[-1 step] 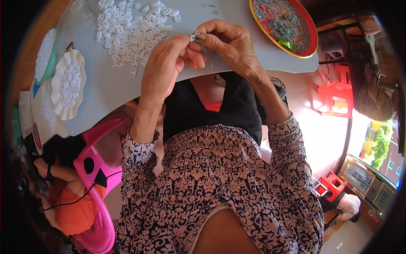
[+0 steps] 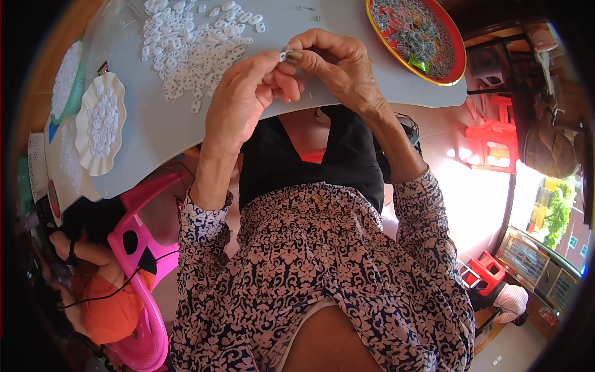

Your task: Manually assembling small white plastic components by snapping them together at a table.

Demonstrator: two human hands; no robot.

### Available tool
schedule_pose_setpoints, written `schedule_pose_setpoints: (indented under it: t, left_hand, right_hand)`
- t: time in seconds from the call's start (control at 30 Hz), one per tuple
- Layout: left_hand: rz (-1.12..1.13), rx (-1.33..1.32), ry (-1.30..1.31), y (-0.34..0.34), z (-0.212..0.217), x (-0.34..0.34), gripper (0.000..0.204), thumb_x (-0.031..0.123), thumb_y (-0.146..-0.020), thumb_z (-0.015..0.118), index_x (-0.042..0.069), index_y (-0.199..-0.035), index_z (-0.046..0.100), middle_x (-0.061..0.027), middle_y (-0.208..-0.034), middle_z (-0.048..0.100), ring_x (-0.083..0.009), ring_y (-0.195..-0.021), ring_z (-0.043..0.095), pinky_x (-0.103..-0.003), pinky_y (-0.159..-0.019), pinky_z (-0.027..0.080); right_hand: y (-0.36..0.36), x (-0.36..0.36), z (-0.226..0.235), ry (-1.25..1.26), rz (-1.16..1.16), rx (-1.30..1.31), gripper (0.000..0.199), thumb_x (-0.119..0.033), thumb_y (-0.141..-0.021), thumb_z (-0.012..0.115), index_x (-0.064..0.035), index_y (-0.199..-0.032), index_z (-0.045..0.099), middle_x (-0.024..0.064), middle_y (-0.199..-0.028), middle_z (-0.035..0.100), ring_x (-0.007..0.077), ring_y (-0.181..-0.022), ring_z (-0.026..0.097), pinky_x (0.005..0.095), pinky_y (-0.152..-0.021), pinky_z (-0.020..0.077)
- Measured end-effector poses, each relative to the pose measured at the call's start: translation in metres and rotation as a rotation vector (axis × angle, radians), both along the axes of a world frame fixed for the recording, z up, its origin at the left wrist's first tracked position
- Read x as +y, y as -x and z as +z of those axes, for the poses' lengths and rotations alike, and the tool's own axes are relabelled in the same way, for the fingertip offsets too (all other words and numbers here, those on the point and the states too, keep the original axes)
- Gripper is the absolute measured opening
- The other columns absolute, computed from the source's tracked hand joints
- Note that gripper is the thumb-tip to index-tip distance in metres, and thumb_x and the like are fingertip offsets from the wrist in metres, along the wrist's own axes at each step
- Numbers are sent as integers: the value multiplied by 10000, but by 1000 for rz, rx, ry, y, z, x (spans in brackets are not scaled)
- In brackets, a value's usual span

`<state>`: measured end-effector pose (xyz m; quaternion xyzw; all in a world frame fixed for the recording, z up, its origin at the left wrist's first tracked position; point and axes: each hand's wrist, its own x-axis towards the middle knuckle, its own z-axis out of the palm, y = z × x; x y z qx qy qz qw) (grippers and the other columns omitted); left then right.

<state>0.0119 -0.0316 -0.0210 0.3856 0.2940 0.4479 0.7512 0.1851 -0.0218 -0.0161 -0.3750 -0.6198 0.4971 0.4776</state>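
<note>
Both my hands are raised together over the near edge of the white table (image 2: 161,133). My left hand (image 2: 245,93) and my right hand (image 2: 338,65) pinch one small white piece (image 2: 284,56) between their fingertips. A loose pile of similar white pieces (image 2: 192,43) lies on the table just beyond my left hand. Past my right hand stands a round red tray (image 2: 455,71) filled with small grey parts.
A white scalloped dish (image 2: 99,121) and a green bowl (image 2: 65,80), both holding white pieces, stand at the table's left. Below the table are a pink plastic chair (image 2: 139,248), another person in orange (image 2: 102,304) and red stools (image 2: 496,146).
</note>
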Motion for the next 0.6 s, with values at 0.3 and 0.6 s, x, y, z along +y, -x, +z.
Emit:
schedule_pose_setpoints:
  t: [0.3, 0.6]
  left_hand:
    - [-61, -186, 68, -1, -11, 4, 193, 162, -917, 518, -13, -923, 599, -67, -698, 576, -174, -720, 570, -283, -741, 458]
    - [257, 82, -136, -21, -6, -9, 221, 180, -923, 518, -13, -958, 620, -54, -752, 611, -123, -705, 541, -260, -683, 429]
  right_hand:
    - [1, -5, 2, 71, 54, 132, 165, -83, -878, 612, 40, -983, 646, 50, -793, 651, 91, -731, 614, 236, -665, 514]
    - [11, -11, -13, 20, -172, 78, 163, -106, -877, 625, 22, -976, 646, 23, -792, 650, 48, -721, 561, 200, -656, 472]
